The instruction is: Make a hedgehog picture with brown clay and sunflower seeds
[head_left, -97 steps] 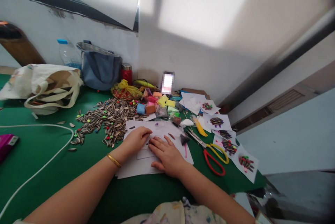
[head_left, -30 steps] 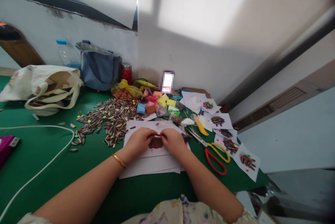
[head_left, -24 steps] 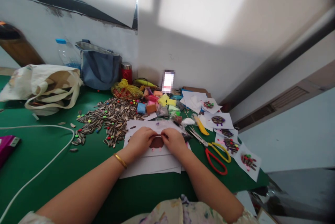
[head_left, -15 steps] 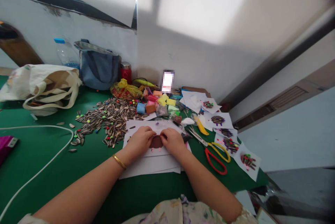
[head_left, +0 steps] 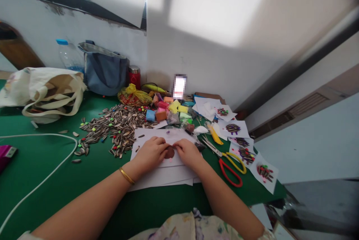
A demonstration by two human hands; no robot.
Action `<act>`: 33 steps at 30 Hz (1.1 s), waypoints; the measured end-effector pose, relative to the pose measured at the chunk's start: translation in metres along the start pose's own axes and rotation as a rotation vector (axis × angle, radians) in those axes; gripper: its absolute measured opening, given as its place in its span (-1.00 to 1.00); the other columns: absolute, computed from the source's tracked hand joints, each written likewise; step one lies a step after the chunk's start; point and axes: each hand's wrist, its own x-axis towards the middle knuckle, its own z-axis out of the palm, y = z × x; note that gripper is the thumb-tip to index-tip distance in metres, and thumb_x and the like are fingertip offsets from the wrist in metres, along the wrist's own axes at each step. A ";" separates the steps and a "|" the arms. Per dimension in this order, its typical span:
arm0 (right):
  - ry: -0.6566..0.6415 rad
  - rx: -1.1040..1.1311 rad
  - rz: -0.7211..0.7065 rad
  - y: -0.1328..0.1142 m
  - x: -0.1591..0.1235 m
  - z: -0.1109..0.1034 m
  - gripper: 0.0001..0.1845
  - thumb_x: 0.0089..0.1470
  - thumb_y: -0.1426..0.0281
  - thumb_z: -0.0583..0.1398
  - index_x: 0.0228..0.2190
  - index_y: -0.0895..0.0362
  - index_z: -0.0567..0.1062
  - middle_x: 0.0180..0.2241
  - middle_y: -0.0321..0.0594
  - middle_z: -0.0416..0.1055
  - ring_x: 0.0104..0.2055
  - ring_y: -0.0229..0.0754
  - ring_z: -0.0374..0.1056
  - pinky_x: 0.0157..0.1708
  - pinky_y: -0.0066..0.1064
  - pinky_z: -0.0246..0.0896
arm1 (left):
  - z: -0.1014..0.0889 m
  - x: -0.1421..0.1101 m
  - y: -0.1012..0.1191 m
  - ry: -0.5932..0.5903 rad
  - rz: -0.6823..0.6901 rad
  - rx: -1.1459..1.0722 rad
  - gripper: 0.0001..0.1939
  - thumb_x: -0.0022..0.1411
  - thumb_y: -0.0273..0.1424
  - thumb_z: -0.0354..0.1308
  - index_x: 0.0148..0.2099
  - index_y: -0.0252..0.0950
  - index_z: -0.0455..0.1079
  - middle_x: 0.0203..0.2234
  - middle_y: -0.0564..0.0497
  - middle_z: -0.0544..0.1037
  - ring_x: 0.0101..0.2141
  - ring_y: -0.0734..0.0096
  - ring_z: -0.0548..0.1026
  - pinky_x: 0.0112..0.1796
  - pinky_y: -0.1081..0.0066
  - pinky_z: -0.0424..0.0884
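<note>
A flat brown clay shape (head_left: pixel 169 152) lies on a stack of white paper (head_left: pixel 168 176) in front of me. Pink bits show on the sheet just below it. My left hand (head_left: pixel 151 154) covers the shape's left side, with its fingers closed together over the upper edge. From the other side, my right hand (head_left: pixel 188 152) pinches at the upper right edge of the clay, thumb and forefinger together. The two sets of fingertips almost meet. What exactly sits between them is too small to make out. Single sunflower seeds (head_left: pixel 141 136) rest on the paper by my left hand.
A heap of striped sunflower seeds (head_left: pixel 123 122) with coloured beads spreads to the left. Coloured clay packets (head_left: pixel 161 115) lie behind the paper. Scissors (head_left: pixel 221 154), a yellow tool (head_left: pixel 215 135) and seed pictures (head_left: pixel 265 172) are at right. A white cable (head_left: pixel 56 165) crosses the left side.
My hands came from laying flat on the paper to pinching at the clay's top edge. Since half a second ago, my left fingers have shifted right and down, covering more of the brown shape.
</note>
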 end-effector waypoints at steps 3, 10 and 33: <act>-0.013 0.036 -0.018 0.001 -0.005 -0.003 -0.69 0.18 0.55 0.10 -0.17 0.10 0.59 -0.20 -0.18 0.52 -0.11 -0.19 0.39 -0.05 -0.40 0.23 | -0.002 0.000 0.002 0.003 0.013 0.009 -0.73 0.35 -0.37 0.03 0.03 -0.21 0.45 -0.13 -0.10 0.49 -0.08 0.20 0.39 -0.02 0.21 0.30; 0.011 -0.002 -0.092 0.002 -0.017 -0.003 -0.63 0.13 0.58 0.11 -0.09 0.10 0.58 -0.22 -0.16 0.47 -0.13 -0.17 0.37 -0.04 -0.38 0.25 | -0.004 0.000 0.007 -0.084 0.028 0.094 -0.70 0.38 -0.22 0.02 0.08 -0.13 0.41 -0.08 -0.04 0.50 -0.05 0.18 0.37 -0.05 0.20 0.28; 0.035 -0.184 -0.136 -0.009 -0.023 0.001 -0.48 0.11 0.56 0.12 0.09 0.02 0.46 -0.18 -0.12 0.37 -0.11 -0.08 0.23 -0.07 -0.31 0.19 | -0.010 -0.003 -0.007 -0.063 0.048 0.010 -0.79 0.34 -0.41 0.04 -0.13 -0.22 0.52 -0.14 -0.10 0.49 -0.06 0.19 0.40 -0.02 0.21 0.36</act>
